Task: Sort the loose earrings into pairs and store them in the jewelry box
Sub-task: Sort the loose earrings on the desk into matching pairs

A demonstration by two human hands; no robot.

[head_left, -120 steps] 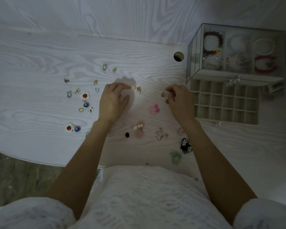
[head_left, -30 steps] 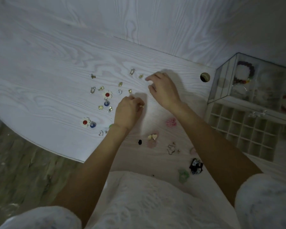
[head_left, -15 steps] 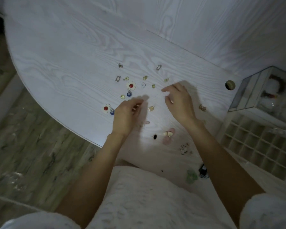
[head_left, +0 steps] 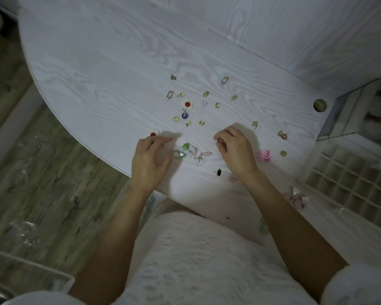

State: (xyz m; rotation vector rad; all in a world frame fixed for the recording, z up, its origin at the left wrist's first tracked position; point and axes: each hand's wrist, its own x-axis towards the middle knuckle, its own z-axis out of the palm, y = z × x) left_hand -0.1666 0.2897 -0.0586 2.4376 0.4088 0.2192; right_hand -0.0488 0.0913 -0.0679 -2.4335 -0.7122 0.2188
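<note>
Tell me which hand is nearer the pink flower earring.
Right. The right hand sits just left of the pink flower earring; the left hand lies farther left, beyond the green and pink earring cluster.

Dim overall, with a cool bluish-grey cast. Brightest across the worktop (head_left: 101,69) in the upper middle of the frame, falling to murk at the lower right and along the floor (head_left: 42,194) at left. Soft shadows beyond each hand, at upper right of the left hand (head_left: 150,159) and of the right hand (head_left: 235,150). No glare. Motion blur on the floor and in the right-edge jewelry box (head_left: 361,172). Wide-angle bending of the worktop edge at left. Grainy, low in contrast.
</note>
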